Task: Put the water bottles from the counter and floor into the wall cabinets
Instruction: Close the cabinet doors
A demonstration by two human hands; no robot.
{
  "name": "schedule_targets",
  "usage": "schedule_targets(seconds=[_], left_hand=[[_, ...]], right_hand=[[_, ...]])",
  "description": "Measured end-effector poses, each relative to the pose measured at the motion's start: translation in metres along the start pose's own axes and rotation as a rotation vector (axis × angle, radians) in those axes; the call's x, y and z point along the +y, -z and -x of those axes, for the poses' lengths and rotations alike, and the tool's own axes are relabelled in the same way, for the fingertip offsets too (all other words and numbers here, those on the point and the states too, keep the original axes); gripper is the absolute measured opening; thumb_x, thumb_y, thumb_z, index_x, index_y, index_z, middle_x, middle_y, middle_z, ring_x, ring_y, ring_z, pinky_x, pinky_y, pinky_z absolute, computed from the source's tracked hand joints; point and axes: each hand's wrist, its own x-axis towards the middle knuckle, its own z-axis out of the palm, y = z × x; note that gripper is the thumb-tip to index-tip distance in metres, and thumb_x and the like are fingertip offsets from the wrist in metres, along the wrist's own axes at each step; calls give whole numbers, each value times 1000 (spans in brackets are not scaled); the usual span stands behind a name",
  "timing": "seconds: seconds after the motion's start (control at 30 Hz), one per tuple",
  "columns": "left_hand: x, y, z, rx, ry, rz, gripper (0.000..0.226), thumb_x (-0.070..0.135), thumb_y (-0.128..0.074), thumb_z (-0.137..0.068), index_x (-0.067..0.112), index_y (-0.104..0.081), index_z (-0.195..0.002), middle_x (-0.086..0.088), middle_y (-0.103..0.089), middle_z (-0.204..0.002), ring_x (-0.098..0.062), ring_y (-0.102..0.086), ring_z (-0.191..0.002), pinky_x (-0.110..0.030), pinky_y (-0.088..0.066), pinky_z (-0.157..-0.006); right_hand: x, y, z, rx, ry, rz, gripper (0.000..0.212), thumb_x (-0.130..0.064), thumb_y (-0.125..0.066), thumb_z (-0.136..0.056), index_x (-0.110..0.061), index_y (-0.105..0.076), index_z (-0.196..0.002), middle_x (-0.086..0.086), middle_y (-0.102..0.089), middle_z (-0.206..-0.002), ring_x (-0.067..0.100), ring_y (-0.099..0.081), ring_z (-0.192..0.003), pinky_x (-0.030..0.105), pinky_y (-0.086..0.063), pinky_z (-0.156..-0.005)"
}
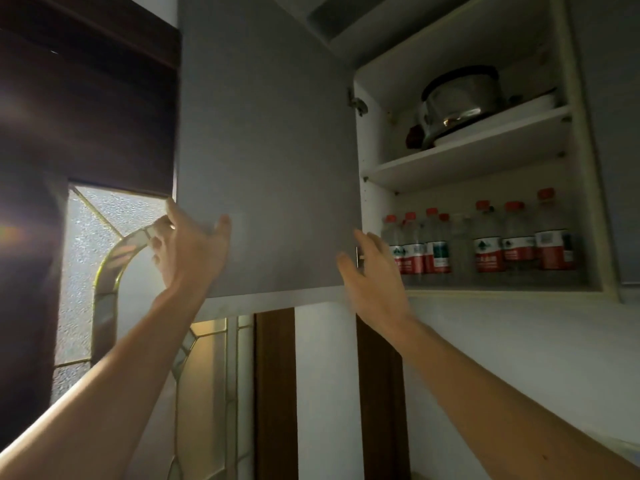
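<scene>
A grey wall cabinet door [270,150] hangs in front of me, beside an open cabinet [585,168]. Several water bottles [488,244] with red caps and red-white labels stand in a row on the open cabinet's lower shelf. My left hand [188,242] is at the door's left edge, thumb on the front face and fingers behind the edge. My right hand [372,268] is raised at the door's right lower edge, next to a small metal handle [359,258], with fingers spread and holding nothing.
A steel pot with a dark lid [460,98] sits on the upper shelf [467,157] over white plates. A frosted leaded window [90,258] glows at left below a dark blind. Dark wooden strips [275,393] run down the wall under the cabinet.
</scene>
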Motion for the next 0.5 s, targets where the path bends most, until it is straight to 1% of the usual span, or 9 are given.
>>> schedule_targets(seconds=[0.07,0.1,0.17,0.23,0.3,0.37,0.4,0.43,0.5], left_hand=[[5,7,2,13,-27,78,72,46,-59,-89,10,-34,-147,-25,-42,-139,-43,-39,-130,-50,-34,-106],[7,11,5,6,-70,128,66,42,-59,-90,12,-39,-145,-22,-44,-137,-39,-44,-124,-44,-37,-102],[13,19,16,-15,-170,236,52,34,-57,-93,19,-48,-142,-12,-52,-131,-22,-51,-106,-24,-39,-85],[23,26,29,-63,-249,370,41,34,-52,-97,26,-54,-138,0,-60,-127,-12,-57,-101,-14,-42,-74],[36,28,43,-196,-327,547,31,38,-43,-102,39,-61,-127,15,-66,-118,-5,-62,-103,-16,-50,-76],[51,23,56,-373,-378,669,30,41,-35,-105,48,-61,-118,25,-68,-110,3,-62,-104,-14,-53,-76],[56,15,61,-451,-379,693,33,45,-33,-104,47,-59,-123,25,-66,-113,3,-61,-108,-17,-54,-82],[61,5,65,-516,-379,703,38,49,-32,-103,42,-57,-131,21,-64,-121,-1,-59,-115,-24,-54,-91],[70,-20,73,-622,-398,704,50,54,-33,-100,37,-47,-145,14,-55,-139,-6,-51,-129,-40,-46,-107]], right_hand=[[-2,13,0,25,29,27,59,-45,-50,-101,-33,-30,-154,-5,-27,-161,17,-29,-147,26,-25,-106],[-3,18,0,34,45,33,59,-46,-51,-101,-33,-30,-154,-6,-27,-161,16,-29,-147,25,-25,-104],[-9,27,0,33,81,41,59,-49,-50,-100,-36,-30,-154,-9,-26,-162,14,-29,-147,24,-23,-104],[-17,34,1,13,119,33,60,-53,-49,-99,-40,-28,-153,-12,-25,-162,13,-30,-146,28,-26,-109],[-28,42,4,-6,157,-3,61,-59,-48,-96,-46,-27,-152,-15,-27,-160,14,-34,-145,40,-35,-115],[-39,53,10,-19,201,-44,64,-68,-46,-91,-51,-24,-149,-18,-29,-158,10,-34,-144,47,-39,-114],[-44,58,13,-28,229,-70,66,-71,-46,-89,-52,-23,-149,-22,-30,-157,5,-34,-143,45,-40,-113],[-48,64,16,-41,255,-101,69,-73,-46,-87,-53,-22,-149,-27,-31,-154,-1,-34,-141,40,-41,-112],[-54,76,23,-52,298,-119,71,-72,-48,-88,-53,-19,-150,-39,-34,-145,-13,-34,-135,28,-39,-109]])
